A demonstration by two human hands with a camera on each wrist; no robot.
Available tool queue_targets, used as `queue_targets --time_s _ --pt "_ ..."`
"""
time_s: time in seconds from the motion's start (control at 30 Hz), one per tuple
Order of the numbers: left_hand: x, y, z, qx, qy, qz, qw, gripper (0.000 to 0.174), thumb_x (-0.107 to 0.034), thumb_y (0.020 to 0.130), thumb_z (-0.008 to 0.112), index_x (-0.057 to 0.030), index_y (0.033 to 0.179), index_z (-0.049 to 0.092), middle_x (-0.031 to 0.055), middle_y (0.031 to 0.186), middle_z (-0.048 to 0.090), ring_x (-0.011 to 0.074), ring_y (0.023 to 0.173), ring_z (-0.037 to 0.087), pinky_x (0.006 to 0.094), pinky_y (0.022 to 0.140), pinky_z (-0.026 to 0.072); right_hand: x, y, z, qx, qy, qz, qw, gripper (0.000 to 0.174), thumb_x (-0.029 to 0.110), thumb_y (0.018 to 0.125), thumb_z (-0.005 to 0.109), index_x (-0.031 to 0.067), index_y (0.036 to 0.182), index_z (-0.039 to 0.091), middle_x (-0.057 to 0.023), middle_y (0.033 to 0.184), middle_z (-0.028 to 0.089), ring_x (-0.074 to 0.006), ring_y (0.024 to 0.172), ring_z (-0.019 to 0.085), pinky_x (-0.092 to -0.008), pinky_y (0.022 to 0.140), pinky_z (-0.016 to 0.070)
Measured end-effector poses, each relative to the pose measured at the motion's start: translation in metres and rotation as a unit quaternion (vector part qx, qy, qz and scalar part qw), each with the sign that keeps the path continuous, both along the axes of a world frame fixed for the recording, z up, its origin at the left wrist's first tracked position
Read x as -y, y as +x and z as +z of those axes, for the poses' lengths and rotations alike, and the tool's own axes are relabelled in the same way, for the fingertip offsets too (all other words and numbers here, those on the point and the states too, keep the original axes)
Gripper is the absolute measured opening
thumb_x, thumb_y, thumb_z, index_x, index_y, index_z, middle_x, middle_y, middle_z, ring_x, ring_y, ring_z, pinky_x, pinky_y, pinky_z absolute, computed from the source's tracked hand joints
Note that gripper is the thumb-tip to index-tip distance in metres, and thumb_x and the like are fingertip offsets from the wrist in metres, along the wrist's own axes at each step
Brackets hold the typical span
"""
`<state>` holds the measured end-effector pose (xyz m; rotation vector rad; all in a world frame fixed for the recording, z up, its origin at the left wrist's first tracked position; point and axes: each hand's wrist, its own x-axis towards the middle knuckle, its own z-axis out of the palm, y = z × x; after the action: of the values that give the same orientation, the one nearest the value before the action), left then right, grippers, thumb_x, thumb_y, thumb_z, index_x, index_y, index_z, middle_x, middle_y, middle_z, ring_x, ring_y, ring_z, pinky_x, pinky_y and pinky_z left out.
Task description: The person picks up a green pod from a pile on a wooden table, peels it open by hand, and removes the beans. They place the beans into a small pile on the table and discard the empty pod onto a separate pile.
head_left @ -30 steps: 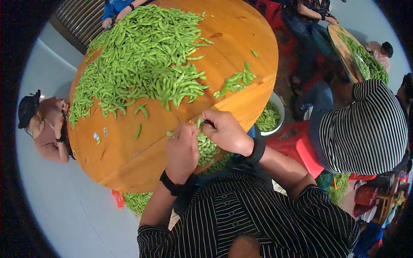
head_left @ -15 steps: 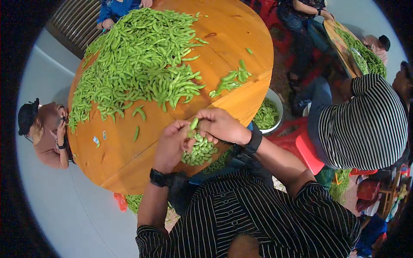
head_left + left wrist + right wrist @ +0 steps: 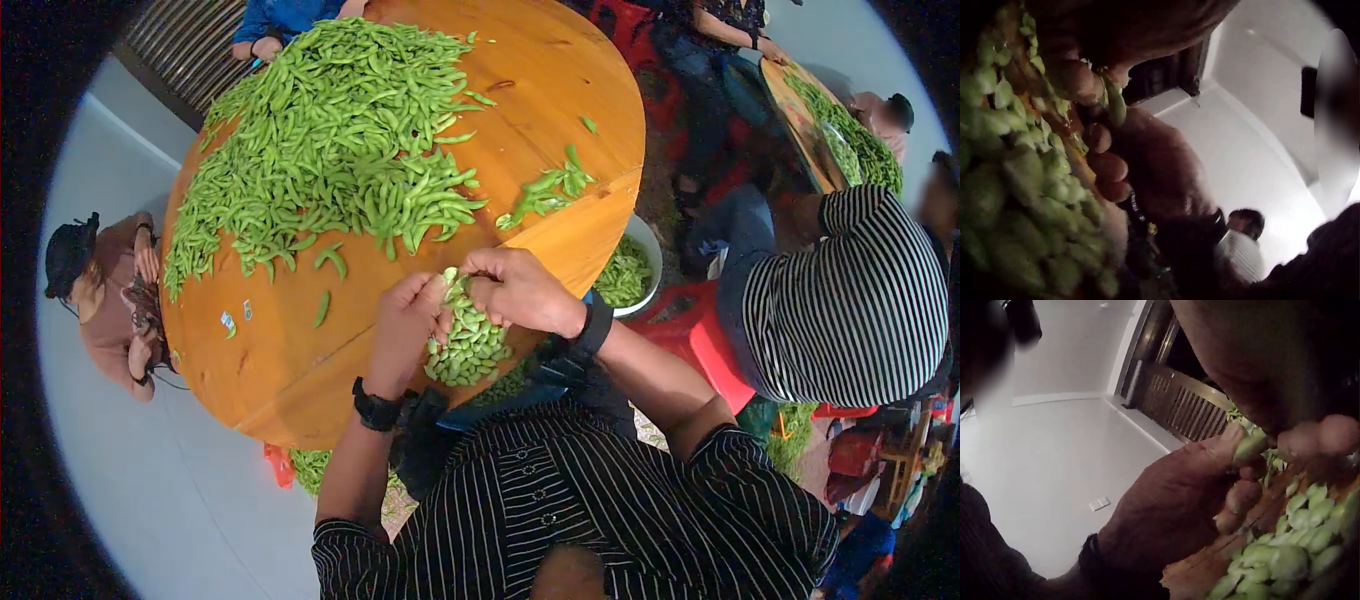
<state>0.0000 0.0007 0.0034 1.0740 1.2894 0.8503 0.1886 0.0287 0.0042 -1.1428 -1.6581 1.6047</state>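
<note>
At the near edge of the round wooden table, my left hand [image 3: 405, 325] and right hand [image 3: 525, 292] face each other with fingertips nearly meeting. Between them is a green soybean pod [image 3: 1115, 103], pinched by the thumb and fingers of both hands. In the right wrist view the pod [image 3: 1250, 445] shows at the left hand's fingertips, partly hidden by fingers. Right below the hands lies a heap of pale green shelled beans [image 3: 468, 350], which both wrist views show close up.
A large mound of unshelled pods [image 3: 330, 140] covers the table's [image 3: 560, 90] far left. Several loose pods [image 3: 322, 308] and a leafy bunch [image 3: 550, 190] lie nearer. A white bucket [image 3: 655, 265] of pods stands right, by a red stool [image 3: 715, 340] with a seated person in stripes.
The hands were close together, then held a plump pod upright between them. Now they are slightly apart, the pod is less visible, and more of the bean heap shows.
</note>
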Motion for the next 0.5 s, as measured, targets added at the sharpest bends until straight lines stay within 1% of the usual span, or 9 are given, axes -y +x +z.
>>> queue_targets --time_s 0.03,0.13,0.17,0.23,0.27,0.33,0.37,0.47,0.5 --pt "-0.001 -0.002 -0.002 0.069 -0.03 -0.003 0.997 0.022 -0.021 0.098 0.051 -0.0009 0.098 0.062 0.0028 0.072 0.059 0.0073 0.056 0.053 0.0202 0.051 0.0419 -0.001 0.0 0.001 -0.023 -0.023 0.009 0.999 0.01 0.008 0.086 0.051 0.0018 0.089 0.059 0.0016 0.063 0.053 -0.0055 0.051 0.05 -0.0229 0.047 0.0426" --pt "-0.003 0.002 -0.002 0.101 -0.038 0.027 0.994 0.024 -0.022 0.098 0.051 -0.0002 0.097 0.061 0.0005 0.071 0.058 0.0062 0.054 0.051 0.0193 0.049 0.0404 -0.005 -0.001 -0.002 -0.013 -0.033 0.006 0.999 0.01 0.01 0.088 0.054 0.0016 0.089 0.059 0.0019 0.063 0.052 -0.0054 0.05 0.049 -0.023 0.047 0.0417" --pt "-0.003 0.003 -0.004 0.101 -0.038 0.027 0.994 0.024 -0.022 0.098 0.051 -0.0002 0.097 0.061 0.0005 0.071 0.058 0.0062 0.054 0.051 0.0193 0.049 0.0404 -0.005 -0.002 -0.003 -0.012 -0.033 0.006 0.999 0.01 0.01 0.088 0.054 0.0016 0.089 0.059 0.0019 0.063 0.052 -0.0054 0.05 0.049 -0.023 0.047 0.0417" --pt "-0.004 0.004 -0.007 0.029 0.01 0.029 0.999 0.025 -0.023 0.098 0.052 -0.0005 0.099 0.061 -0.0002 0.07 0.057 0.0057 0.055 0.051 0.0198 0.049 0.0402 -0.005 -0.003 -0.006 0.001 0.058 -0.02 0.998 0.01 0.011 0.089 0.059 0.0017 0.088 0.059 0.0012 0.067 0.054 -0.005 0.052 0.049 -0.0223 0.049 0.0415" --pt "-0.003 0.005 -0.006 0.029 0.01 0.029 0.999 0.025 -0.023 0.098 0.052 -0.0005 0.099 0.061 -0.0002 0.07 0.057 0.0057 0.055 0.051 0.0198 0.049 0.0402 -0.005 -0.003 -0.008 0.001 0.058 -0.02 0.998 0.01 0.011 0.089 0.059 0.0017 0.088 0.059 0.0012 0.067 0.054 -0.005 0.052 0.049 -0.0223 0.049 0.0415" --pt "-0.001 0.006 0.0 -0.017 0.011 -0.003 1.0 0.026 -0.024 0.098 0.052 -0.0002 0.099 0.061 -0.0002 0.069 0.056 0.0061 0.056 0.051 0.0203 0.051 0.0411 -0.005 -0.003 -0.01 -0.031 0.151 -0.064 0.986 0.008 0.009 0.089 0.063 0.0018 0.09 0.061 0.0003 0.074 0.057 -0.0041 0.058 0.049 -0.0214 0.052 0.0418" --pt "-0.002 0.005 0.0 -0.016 0.011 -0.003 1.0 0.026 -0.024 0.098 0.052 -0.0002 0.099 0.061 -0.0002 0.069 0.056 0.0061 0.056 0.051 0.0203 0.051 0.0411 -0.005 -0.003 -0.01 -0.031 0.151 -0.064 0.986 0.008 0.009 0.089 0.063 0.0018 0.09 0.061 0.0003 0.074 0.057 -0.0041 0.058 0.049 -0.0214 0.052 0.0418" --pt "-0.003 0.0 -0.004 -0.001 -0.008 -0.038 0.999 0.025 -0.024 0.098 0.051 -0.0009 0.099 0.061 -0.0003 0.069 0.055 0.0065 0.057 0.051 0.0208 0.051 0.0412 -0.005 -0.001 -0.01 -0.071 0.128 -0.036 0.989 0.007 0.004 0.088 0.063 0.0007 0.094 0.063 -0.0002 0.08 0.06 -0.0043 0.066 0.051 -0.0217 0.059 0.0445" --pt "-0.004 0.0 -0.006 0.04 -0.029 -0.037 0.998 0.023 -0.023 0.098 0.051 -0.0013 0.099 0.059 0.0004 0.072 0.056 0.0067 0.057 0.051 0.0208 0.051 0.0416 -0.006 -0.001 -0.012 -0.06 0.159 -0.034 0.985 0.008 0.004 0.088 0.063 0.0003 0.095 0.064 0.0001 0.08 0.06 -0.0046 0.069 0.052 -0.0221 0.062 0.0454"
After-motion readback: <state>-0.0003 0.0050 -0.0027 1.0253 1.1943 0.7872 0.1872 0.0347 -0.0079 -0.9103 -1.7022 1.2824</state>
